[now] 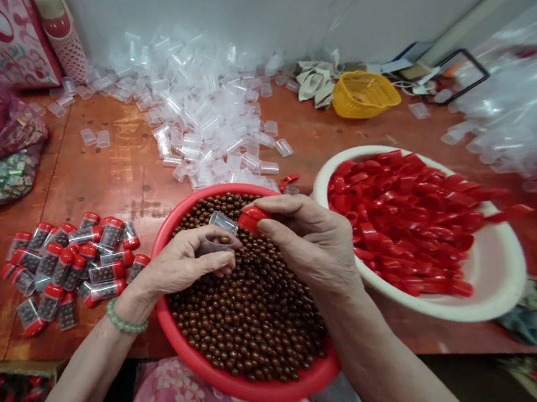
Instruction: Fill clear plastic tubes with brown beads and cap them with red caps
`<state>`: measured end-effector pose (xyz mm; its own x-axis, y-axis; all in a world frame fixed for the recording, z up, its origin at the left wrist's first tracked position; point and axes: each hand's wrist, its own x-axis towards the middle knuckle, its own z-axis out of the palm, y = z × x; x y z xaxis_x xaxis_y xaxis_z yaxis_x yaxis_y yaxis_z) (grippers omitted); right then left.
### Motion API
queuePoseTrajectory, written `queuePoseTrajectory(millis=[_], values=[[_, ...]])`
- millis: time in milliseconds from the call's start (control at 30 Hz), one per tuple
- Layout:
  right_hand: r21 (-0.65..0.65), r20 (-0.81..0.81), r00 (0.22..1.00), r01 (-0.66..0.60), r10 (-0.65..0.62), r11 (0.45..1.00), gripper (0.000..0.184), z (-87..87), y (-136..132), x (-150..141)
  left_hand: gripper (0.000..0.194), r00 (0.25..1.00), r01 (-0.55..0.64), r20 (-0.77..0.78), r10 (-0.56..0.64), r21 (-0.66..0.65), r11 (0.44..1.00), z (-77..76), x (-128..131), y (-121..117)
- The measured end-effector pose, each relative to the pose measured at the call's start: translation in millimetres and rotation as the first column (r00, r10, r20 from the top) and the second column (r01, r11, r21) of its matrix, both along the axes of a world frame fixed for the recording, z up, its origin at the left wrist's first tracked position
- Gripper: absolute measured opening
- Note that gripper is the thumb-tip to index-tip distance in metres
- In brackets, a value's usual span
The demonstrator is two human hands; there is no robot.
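Tube [224, 221] held by left hand [190, 256] — red cap [251, 218] pinched by right hand [317, 244], above brown balls [244, 321]

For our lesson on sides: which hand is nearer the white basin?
Right. The right hand is beside the white basin; the left hand is farther off, over the red bowl.

The left hand [190, 256] curls inward, thumb [214, 261] extended. The right hand [315, 237] (near the left, yet apart from it) pinches with thumb and forefinger [279, 204]. The left forearm [89, 355] and right forearm [376, 341] slant inward from below.
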<state>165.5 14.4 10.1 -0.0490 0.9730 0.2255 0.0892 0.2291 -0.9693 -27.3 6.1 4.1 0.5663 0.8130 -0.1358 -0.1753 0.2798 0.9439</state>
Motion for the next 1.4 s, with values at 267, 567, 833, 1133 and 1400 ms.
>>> queuePoseTrajectory(millis=[267,567,833,1133,1400], values=[[0.024,0.020,0.998,-0.052,0.052,0.998,0.014,8.6,-5.6,-6.0,0.020,0.998,-0.053,0.034,0.053,0.000,0.999,3.7,-3.0,-1.3],[0.090,-0.038,0.999,-0.027,0.031,0.996,0.017,10.2,-6.6,-17.1,0.027,0.996,-0.036,0.077,0.042,-0.079,0.996,-0.3,-2.0,-6.0],[0.123,-0.015,0.999,-0.046,0.048,0.991,0.016,6.1,-7.5,-22.1,0.020,0.998,-0.031,0.044,0.035,-0.091,0.995,-1.5,3.3,-10.4],[0.150,0.002,0.992,-0.124,0.125,0.981,0.023,1.1,-9.5,-31.1,0.025,0.987,0.014,0.159,-0.001,-0.077,0.997,-12.2,3.1,-12.6],[0.278,0.232,0.958,-0.232,0.169,0.932,0.031,4.8,-3.6,-17.1,0.038,0.981,0.031,0.193,-0.007,-0.125,0.992,-19.3,-3.5,-13.2]])
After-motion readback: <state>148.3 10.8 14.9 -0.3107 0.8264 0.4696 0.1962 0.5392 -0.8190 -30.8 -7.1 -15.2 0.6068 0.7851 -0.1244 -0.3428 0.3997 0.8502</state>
